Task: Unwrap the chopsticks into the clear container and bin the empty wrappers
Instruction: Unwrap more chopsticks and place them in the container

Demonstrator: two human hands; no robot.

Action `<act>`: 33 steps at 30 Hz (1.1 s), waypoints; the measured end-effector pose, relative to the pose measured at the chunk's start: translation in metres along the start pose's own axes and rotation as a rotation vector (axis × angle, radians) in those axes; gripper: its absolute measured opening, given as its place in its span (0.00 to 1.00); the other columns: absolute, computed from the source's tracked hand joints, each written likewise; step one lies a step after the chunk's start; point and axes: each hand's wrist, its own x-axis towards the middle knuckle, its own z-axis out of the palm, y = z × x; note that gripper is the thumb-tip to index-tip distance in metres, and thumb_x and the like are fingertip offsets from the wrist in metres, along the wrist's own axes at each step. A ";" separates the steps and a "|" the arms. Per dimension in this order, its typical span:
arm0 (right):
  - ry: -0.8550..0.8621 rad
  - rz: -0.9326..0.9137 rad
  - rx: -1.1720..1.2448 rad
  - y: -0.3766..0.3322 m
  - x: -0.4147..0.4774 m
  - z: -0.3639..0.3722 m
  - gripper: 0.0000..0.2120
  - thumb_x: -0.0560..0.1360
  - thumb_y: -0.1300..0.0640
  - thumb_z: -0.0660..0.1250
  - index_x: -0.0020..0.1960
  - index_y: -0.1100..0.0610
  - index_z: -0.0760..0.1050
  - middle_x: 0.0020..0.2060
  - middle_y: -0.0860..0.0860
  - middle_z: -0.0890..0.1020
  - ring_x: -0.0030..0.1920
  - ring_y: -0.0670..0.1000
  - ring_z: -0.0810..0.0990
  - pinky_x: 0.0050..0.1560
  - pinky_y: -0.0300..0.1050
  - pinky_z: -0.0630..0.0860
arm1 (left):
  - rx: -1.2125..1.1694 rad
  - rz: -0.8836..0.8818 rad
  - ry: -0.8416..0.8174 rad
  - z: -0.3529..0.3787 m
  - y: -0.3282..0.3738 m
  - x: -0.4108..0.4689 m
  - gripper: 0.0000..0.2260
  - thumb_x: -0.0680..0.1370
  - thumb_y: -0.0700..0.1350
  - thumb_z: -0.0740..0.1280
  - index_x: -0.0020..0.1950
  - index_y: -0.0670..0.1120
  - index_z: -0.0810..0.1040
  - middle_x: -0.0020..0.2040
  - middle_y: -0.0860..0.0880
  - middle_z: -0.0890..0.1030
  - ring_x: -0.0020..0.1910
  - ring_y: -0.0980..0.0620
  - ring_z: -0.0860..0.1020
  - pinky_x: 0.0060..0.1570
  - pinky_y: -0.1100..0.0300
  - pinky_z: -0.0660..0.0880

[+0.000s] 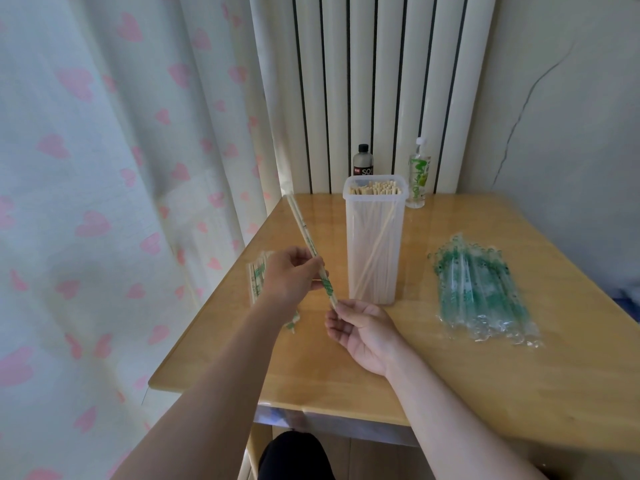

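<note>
readable on the dark bottle: white letters "so" on a black label with a small red mark at the left, the rest cut off by the container's rim. on the clear bottle beside it, big green lettering, too smeared to read. green print also along the wrapped pair of chopsticks, not legible. left hand reaching in from the lower left, back of the hand up, forearm bare, fingers and thumb curled round the wrapped pair a little below its middle. right hand lower and nearer the body, palm turned up, fingers curled, thumb and fingertips pinched on the pair's near tip (the very end hidden inside the pinch). wrapped pair slanted, far end rising up and away to the left of the left grip, near end dropping into the right grip. clear container upright just beyond the right hand and just right of the left grip, apart from both, packed with bare chopsticks, square ends level with its open rim. behind the left hand, partly hidden by it, stack of wrapped chopsticks flat on the table. well to the right of both grips, heap of empty wrappers, clear with green print, lying past the container. both bottles standing farther off, behind the container.
</note>
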 end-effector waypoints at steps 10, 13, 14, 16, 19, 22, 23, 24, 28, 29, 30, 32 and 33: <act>0.028 -0.033 0.015 -0.001 -0.002 0.001 0.04 0.79 0.70 0.65 0.51 0.67 0.78 0.38 0.60 0.83 0.38 0.55 0.83 0.39 0.45 0.82 | 0.048 -0.031 -0.059 0.008 -0.013 -0.005 0.04 0.79 0.35 0.69 0.43 0.37 0.78 0.39 0.40 0.82 0.39 0.47 0.85 0.43 0.52 0.83; 0.033 -0.032 -0.011 -0.002 -0.004 0.002 0.03 0.79 0.69 0.66 0.50 0.65 0.79 0.37 0.59 0.82 0.36 0.53 0.82 0.37 0.44 0.81 | 0.041 -0.041 -0.010 0.006 -0.010 -0.004 0.03 0.78 0.34 0.69 0.44 0.36 0.78 0.38 0.39 0.82 0.39 0.45 0.85 0.41 0.51 0.83; 0.033 -0.029 -0.016 -0.002 -0.005 0.003 0.03 0.79 0.69 0.66 0.51 0.65 0.78 0.37 0.59 0.82 0.35 0.53 0.82 0.36 0.44 0.81 | 0.030 -0.040 0.010 0.005 -0.008 -0.002 0.03 0.77 0.34 0.69 0.44 0.36 0.77 0.37 0.40 0.82 0.39 0.45 0.85 0.41 0.52 0.83; 0.033 -0.024 -0.014 -0.001 -0.006 0.003 0.04 0.79 0.70 0.66 0.52 0.65 0.78 0.37 0.59 0.82 0.35 0.54 0.83 0.36 0.45 0.81 | 0.005 -0.035 0.045 0.001 -0.002 0.004 0.03 0.77 0.34 0.69 0.44 0.36 0.77 0.37 0.40 0.81 0.39 0.45 0.84 0.41 0.52 0.83; 0.028 -0.022 -0.012 -0.002 -0.006 0.002 0.06 0.78 0.70 0.66 0.55 0.66 0.77 0.38 0.61 0.83 0.37 0.55 0.83 0.37 0.45 0.82 | 0.010 -0.022 0.052 -0.003 0.004 0.011 0.03 0.77 0.34 0.70 0.45 0.37 0.77 0.38 0.40 0.81 0.41 0.42 0.85 0.43 0.50 0.84; 0.026 -0.018 -0.010 -0.002 -0.006 0.003 0.06 0.78 0.70 0.66 0.55 0.66 0.78 0.39 0.61 0.83 0.37 0.55 0.84 0.37 0.46 0.82 | 0.022 -0.017 0.044 -0.002 0.003 0.010 0.03 0.77 0.34 0.70 0.45 0.36 0.77 0.37 0.41 0.81 0.40 0.43 0.84 0.44 0.50 0.84; 0.026 -0.018 -0.009 -0.002 -0.006 0.003 0.06 0.78 0.70 0.66 0.54 0.66 0.77 0.39 0.61 0.83 0.37 0.55 0.84 0.37 0.45 0.82 | 0.022 -0.021 0.043 0.000 0.002 0.009 0.03 0.77 0.34 0.70 0.45 0.36 0.78 0.37 0.42 0.81 0.39 0.44 0.84 0.43 0.50 0.84; 0.028 -0.020 -0.007 -0.002 -0.006 0.003 0.06 0.78 0.71 0.66 0.54 0.66 0.77 0.38 0.61 0.83 0.37 0.55 0.84 0.37 0.45 0.82 | 0.024 -0.024 0.041 0.002 0.000 0.008 0.03 0.77 0.34 0.70 0.45 0.36 0.78 0.36 0.42 0.81 0.39 0.45 0.84 0.43 0.51 0.84; 0.027 -0.021 -0.006 -0.002 -0.007 0.003 0.07 0.77 0.70 0.68 0.55 0.66 0.78 0.40 0.62 0.83 0.39 0.56 0.84 0.39 0.47 0.83 | 0.066 -0.035 -0.007 0.006 -0.009 0.003 0.04 0.78 0.35 0.70 0.43 0.37 0.78 0.34 0.43 0.81 0.38 0.45 0.84 0.42 0.51 0.84; 0.030 -0.022 -0.007 -0.002 -0.007 0.003 0.07 0.77 0.70 0.68 0.55 0.66 0.78 0.40 0.62 0.83 0.39 0.56 0.85 0.39 0.47 0.83 | 0.073 -0.037 -0.015 0.006 -0.010 0.002 0.05 0.78 0.35 0.70 0.43 0.37 0.78 0.34 0.43 0.82 0.38 0.45 0.84 0.42 0.50 0.84; 0.035 -0.023 -0.006 -0.002 -0.007 0.003 0.07 0.77 0.70 0.68 0.55 0.66 0.78 0.40 0.62 0.83 0.39 0.56 0.85 0.39 0.46 0.82 | 0.075 -0.039 -0.018 0.006 -0.011 0.001 0.05 0.77 0.35 0.70 0.42 0.37 0.78 0.34 0.43 0.82 0.38 0.45 0.84 0.42 0.50 0.84; 0.042 -0.023 -0.008 -0.003 -0.007 0.003 0.06 0.77 0.69 0.68 0.54 0.66 0.78 0.40 0.61 0.83 0.38 0.55 0.84 0.37 0.46 0.82 | 0.072 -0.044 -0.013 0.005 -0.010 0.002 0.05 0.77 0.34 0.70 0.43 0.36 0.78 0.34 0.43 0.81 0.37 0.45 0.84 0.40 0.51 0.83; 0.043 -0.022 -0.013 -0.003 -0.007 0.004 0.06 0.77 0.69 0.68 0.54 0.65 0.78 0.39 0.61 0.83 0.37 0.55 0.84 0.37 0.45 0.82 | 0.069 -0.047 -0.005 0.005 -0.008 0.003 0.04 0.77 0.34 0.70 0.43 0.36 0.77 0.34 0.43 0.81 0.37 0.45 0.84 0.40 0.52 0.83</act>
